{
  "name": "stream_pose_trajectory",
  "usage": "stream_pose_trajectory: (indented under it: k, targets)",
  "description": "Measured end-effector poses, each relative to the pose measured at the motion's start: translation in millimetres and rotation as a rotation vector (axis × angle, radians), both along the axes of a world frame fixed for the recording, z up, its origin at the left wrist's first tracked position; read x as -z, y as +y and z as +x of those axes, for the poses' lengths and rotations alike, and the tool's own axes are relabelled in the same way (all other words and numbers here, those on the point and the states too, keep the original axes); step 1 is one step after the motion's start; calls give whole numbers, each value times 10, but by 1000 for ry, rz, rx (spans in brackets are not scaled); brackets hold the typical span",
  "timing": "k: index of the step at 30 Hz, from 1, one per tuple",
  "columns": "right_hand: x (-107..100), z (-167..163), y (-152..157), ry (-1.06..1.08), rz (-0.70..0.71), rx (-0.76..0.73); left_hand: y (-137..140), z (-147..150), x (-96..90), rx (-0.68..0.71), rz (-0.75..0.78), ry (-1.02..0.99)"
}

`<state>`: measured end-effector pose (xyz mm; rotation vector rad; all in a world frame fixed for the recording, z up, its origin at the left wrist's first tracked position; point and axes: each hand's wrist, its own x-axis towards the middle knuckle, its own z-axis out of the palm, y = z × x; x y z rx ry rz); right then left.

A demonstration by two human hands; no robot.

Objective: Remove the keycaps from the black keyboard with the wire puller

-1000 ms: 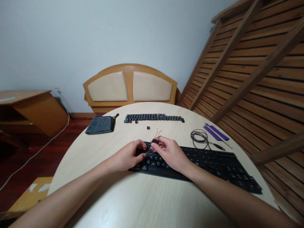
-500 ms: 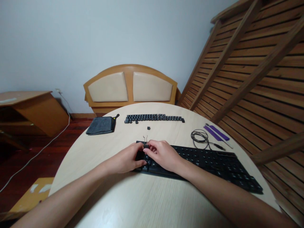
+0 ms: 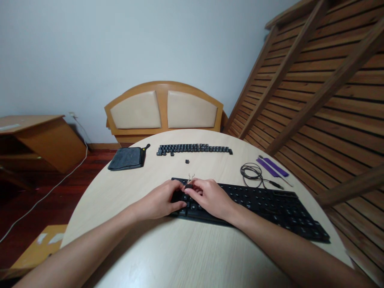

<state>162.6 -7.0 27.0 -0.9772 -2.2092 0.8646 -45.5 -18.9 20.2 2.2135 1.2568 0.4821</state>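
Note:
A black keyboard [image 3: 249,204] lies at a slant on the round table, many of its key positions bare of caps. My left hand [image 3: 163,200] is curled about its left end, the thumb on the keys near the front edge and the index finger reaching over the back part. In my right hand [image 3: 211,198], finger and thumb pinch a small keycap puller [image 3: 189,185]; its two wire prongs point upward. The left index fingertip is close to the puller's dark body; whether they touch I cannot tell. The right fingers partly hide the keys beneath.
Loose black keycaps [image 3: 195,148] lie in rows at the table's far side, with a single keycap [image 3: 187,161] nearer. A dark pouch [image 3: 126,159] lies left. To the right are a coiled cable [image 3: 251,173] and purple strips [image 3: 271,166] with a thin rod.
My right hand and the puller have shifted slightly right, and the left index finger has followed a little. The keyboard and loose keycaps stay in place.

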Motion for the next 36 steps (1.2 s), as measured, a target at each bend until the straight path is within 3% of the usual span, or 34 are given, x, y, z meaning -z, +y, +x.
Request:
stream_pose_trajectory:
  k: [5, 14, 22, 31, 36]
  targets:
    - [-2, 11, 37, 26, 30, -107, 7, 29, -10, 40, 47, 40]
    - [77, -19, 57, 110, -85, -54, 43, 4, -14, 79, 52, 34]
    - [57, -23, 39, 65, -59, -7, 89, -13, -42, 146, 68, -13]
    - [48, -25, 47, 73, -119, 5, 62, -8, -65, 207, 232, 135]
    - [88, -33, 59, 127, -169, 3, 57, 12, -39, 173, 334, 269]
